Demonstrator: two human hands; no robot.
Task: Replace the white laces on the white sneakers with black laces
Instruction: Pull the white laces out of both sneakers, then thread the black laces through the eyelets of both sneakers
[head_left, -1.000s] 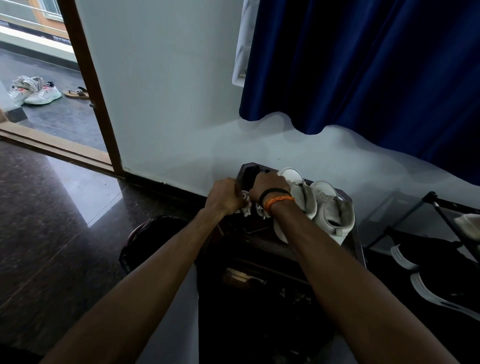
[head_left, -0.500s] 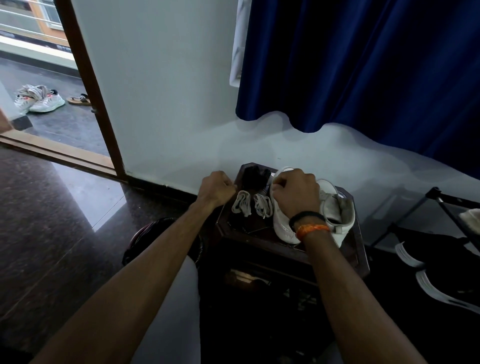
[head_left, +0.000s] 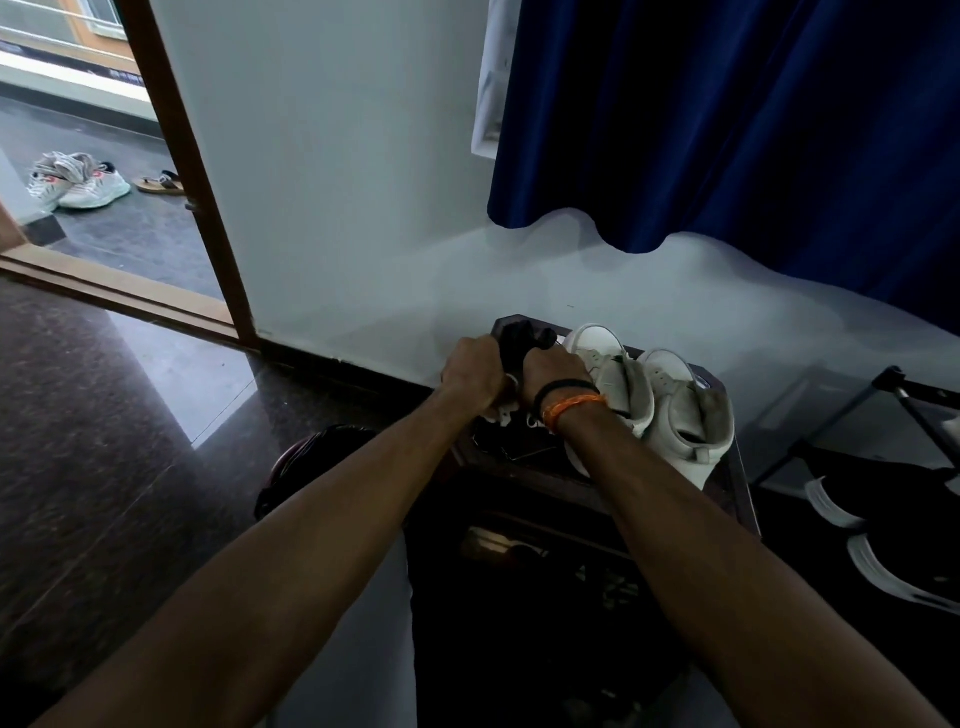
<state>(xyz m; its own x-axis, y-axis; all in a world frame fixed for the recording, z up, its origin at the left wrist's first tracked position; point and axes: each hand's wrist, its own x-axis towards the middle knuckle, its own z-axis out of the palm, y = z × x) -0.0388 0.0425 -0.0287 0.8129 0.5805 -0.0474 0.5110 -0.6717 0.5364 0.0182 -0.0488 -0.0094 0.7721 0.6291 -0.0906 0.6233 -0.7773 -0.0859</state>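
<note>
On the dark table (head_left: 727, 462), sneakers (head_left: 649, 400) toe wallward; hands (head_left: 514, 374) grip black laces (head_left: 522, 338).

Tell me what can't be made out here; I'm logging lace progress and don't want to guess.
- Black laces, head view: a dark bundle, blurred; both hands cover its lower part.
- Left hand and right hand: their grip is hidden behind the knuckles.
- White laces: only scraps show below the hands.
- White sneakers: eyelets too small.

blue curtain (head_left: 753, 119), wooden door frame (head_left: 182, 171), sneakers outside (head_left: 78, 182), brown sandal (head_left: 161, 183)
</note>
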